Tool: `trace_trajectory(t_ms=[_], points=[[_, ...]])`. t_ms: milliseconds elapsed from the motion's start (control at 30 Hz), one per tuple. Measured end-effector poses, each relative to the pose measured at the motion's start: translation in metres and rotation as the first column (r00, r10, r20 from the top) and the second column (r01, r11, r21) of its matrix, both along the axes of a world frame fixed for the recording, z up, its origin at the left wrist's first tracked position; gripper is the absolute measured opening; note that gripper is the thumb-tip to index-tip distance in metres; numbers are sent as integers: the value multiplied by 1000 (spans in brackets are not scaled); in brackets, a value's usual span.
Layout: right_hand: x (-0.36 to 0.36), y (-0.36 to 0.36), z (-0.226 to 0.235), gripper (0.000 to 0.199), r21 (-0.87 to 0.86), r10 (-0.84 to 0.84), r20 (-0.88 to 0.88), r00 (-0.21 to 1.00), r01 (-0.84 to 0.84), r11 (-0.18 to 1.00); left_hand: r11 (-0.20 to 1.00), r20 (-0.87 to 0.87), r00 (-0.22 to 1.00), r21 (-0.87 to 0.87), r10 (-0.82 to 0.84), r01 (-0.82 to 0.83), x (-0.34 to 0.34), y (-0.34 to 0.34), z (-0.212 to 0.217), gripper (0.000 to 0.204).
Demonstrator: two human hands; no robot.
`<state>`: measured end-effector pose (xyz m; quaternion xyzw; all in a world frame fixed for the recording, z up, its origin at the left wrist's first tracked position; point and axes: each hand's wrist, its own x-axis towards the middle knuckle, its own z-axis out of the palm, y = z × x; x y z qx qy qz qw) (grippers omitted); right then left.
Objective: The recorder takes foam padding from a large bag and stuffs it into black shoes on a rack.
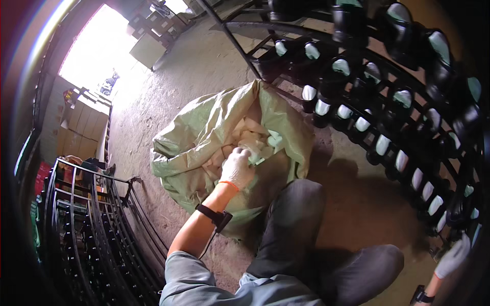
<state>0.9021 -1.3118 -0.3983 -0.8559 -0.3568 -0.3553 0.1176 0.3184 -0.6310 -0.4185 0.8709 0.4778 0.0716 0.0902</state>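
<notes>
My left hand [238,169], in a white glove with an orange cuff, reaches into a large pale green woven sack [191,120]. Its fingers are curled down among pale, crumpled pieces [251,136] heaped inside; what they grip is hidden. A few of these pieces look light green, the others whitish or pinkish. At the far lower right, my right hand [452,258], gloved too, is beside the end of a rack of black shoes [341,76]. Its fingertips are lost in the dark there, so I cannot make out their grip. Pale stuffing shows in the shoes' openings.
The dark metal shoe rack [240,47] runs along my right side. To the left stands another black rack [92,178] with dark items. Cardboard boxes [84,122] are stacked behind it, near a bright doorway [97,48]. My bent knees [301,204] are close to the sack on the concrete floor [199,61].
</notes>
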Motion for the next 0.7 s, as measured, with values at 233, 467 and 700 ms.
trace_trajectory(t_ms=[233, 467, 700], points=[[-303, 557, 58, 71, 415, 376, -891, -255, -793, 447, 966, -430, 899, -184, 87, -181, -98, 93, -114, 47], [-484, 805, -153, 50, -164, 178, -967, 184, -979, 124, 962, -325, 944, -272, -63, -30, -96, 105, -107, 46], [-436, 716, -74, 18, -4, 681, -728, 80, -994, 112, 699, 224, 817, -428, -531, 573, -12, 131, -203, 54]])
